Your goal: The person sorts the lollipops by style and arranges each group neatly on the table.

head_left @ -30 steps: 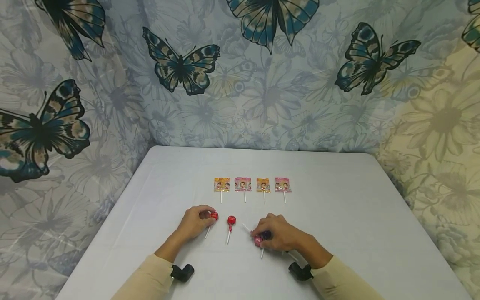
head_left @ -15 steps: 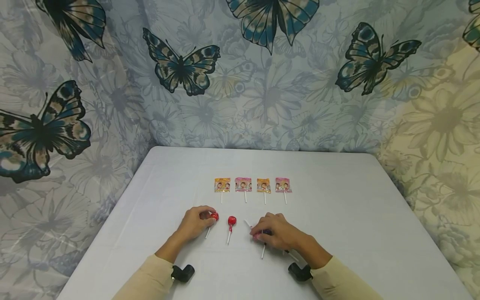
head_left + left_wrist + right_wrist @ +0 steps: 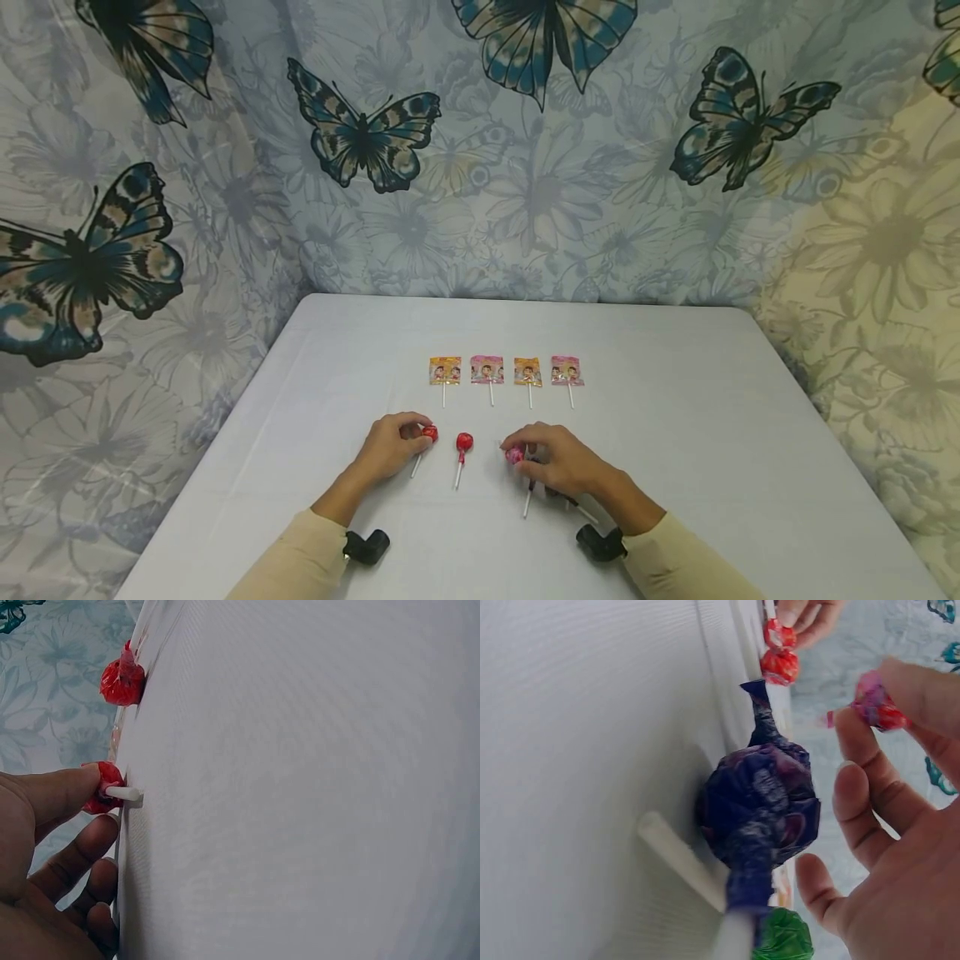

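At the left, my left hand (image 3: 393, 446) pinches a red-wrapped lollipop (image 3: 430, 432) by its round head; its white stick slants down to the table. A second red lollipop (image 3: 464, 442) lies alone between the hands. My right hand (image 3: 558, 458) holds a pink lollipop (image 3: 877, 701) between thumb and forefinger, its other fingers spread apart. Under that hand, a dark purple lollipop (image 3: 761, 799) lies on the table, partly hidden in the head view. Beside it, a green lollipop (image 3: 784, 937) shows only in part in the right wrist view.
Farther back on the white table (image 3: 675, 375) several flat-packed lollipops form a row: orange (image 3: 445, 371), pink (image 3: 487, 370), orange (image 3: 527, 372) and pink (image 3: 567, 371). A butterfly-printed cloth (image 3: 540, 192) hangs behind the table. Black wrist cameras sit on both sleeves.
The right hand has moved the pink lollipop a little away from the body, and its stick, pointing up-left before, is now mostly hidden. The left hand has stayed on its red lollipop.
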A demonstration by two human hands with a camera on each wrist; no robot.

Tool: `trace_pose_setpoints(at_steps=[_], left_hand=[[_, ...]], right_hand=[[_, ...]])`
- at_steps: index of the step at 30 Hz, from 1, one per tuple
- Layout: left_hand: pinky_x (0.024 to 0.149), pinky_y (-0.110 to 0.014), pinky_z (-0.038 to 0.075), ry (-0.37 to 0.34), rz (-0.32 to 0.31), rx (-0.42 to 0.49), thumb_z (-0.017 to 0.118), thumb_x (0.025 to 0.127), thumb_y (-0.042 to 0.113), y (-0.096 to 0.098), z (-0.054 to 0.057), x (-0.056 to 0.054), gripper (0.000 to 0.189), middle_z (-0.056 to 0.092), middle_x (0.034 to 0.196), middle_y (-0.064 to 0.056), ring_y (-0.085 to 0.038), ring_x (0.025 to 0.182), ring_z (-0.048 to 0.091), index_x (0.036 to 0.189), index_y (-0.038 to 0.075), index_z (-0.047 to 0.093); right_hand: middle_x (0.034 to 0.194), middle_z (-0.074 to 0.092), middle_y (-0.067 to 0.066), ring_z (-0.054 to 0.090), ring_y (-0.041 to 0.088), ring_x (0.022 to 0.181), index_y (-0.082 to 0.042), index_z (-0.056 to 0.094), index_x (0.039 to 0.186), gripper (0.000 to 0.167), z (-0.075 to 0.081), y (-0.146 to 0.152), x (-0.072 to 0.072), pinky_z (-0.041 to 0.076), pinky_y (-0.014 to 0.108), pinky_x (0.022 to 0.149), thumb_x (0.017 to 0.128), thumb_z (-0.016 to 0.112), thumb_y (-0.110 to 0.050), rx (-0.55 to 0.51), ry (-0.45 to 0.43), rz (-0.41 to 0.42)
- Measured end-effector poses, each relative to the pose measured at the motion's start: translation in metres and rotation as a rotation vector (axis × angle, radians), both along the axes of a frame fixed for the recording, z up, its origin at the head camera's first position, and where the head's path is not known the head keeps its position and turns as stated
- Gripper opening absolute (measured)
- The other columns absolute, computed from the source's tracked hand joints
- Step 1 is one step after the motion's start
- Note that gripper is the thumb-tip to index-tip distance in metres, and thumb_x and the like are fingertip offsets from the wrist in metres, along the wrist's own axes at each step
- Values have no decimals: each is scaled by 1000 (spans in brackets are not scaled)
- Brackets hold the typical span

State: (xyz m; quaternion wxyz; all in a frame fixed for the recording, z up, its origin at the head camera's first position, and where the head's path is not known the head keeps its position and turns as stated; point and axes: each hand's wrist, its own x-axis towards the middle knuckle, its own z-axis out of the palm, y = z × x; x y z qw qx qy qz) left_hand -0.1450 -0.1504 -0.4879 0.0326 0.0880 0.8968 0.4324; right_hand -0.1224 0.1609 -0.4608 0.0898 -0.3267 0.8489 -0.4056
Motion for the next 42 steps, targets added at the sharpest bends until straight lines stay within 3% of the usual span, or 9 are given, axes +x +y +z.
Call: trace_pose_setpoints(at_steps=[5, 11, 15, 19, 27, 35, 42], left_hand=[[61, -31, 41, -5, 0, -2, 78, 80, 9, 0, 1, 1, 21, 55, 77, 4, -16, 71, 48, 100, 14, 72], [61, -31, 41, -4, 3, -6, 78, 80, 10, 1, 2, 0, 21, 55, 77, 4, -16, 71, 49, 100, 14, 73], [61, -31, 42, -5, 4, -6, 78, 80, 9, 1, 1, 0, 22, 55, 77, 4, -16, 72, 49, 101, 14, 73], [61, -31, 42, -5, 1, -5, 78, 80, 9, 1, 1, 1, 22, 55, 77, 4, -16, 72, 49, 101, 14, 73], [61, -31, 42, -2, -4, 7, 78, 81, 9, 0, 1, 0, 21, 55, 77, 4, -16, 71, 49, 100, 14, 73], [61, -31, 42, -4, -3, 9, 78, 81, 9, 1, 2, 0, 21, 56, 77, 4, -16, 71, 49, 100, 14, 73], [60, -30, 42, -3, -1, 7, 78, 80, 9, 1, 3, 1, 21, 55, 77, 3, -16, 70, 49, 100, 14, 73]], right_hand=[[101, 57, -10, 52, 14, 88, -10, 67, 119, 25, 4, 0, -1, 46, 35, 76, 94, 64, -15, -72, 13, -23], [101, 63, -9, 55, 16, 93, -9, 66, 121, 30, 10, -5, -3, 46, 46, 84, 96, 63, -25, -103, -21, -122], [95, 67, -9, 59, 15, 89, -11, 68, 115, 29, 11, -11, -5, 48, 39, 80, 95, 63, -31, -129, -82, -198], [92, 69, -4, 63, 14, 84, -8, 71, 109, 25, 11, -16, -9, 50, 34, 76, 95, 63, -28, -164, -119, -214], [88, 67, -8, 60, 15, 79, -11, 70, 112, 24, 13, -23, -12, 50, 31, 69, 91, 69, -22, -76, -137, -253], [91, 63, -10, 55, 12, 80, -7, 72, 108, 21, 7, -32, -16, 46, 30, 66, 88, 71, -14, -33, -21, -218], [86, 62, -11, 53, 13, 80, -7, 73, 105, 22, 6, -41, -19, 46, 29, 67, 85, 75, -17, 56, -26, -201]])
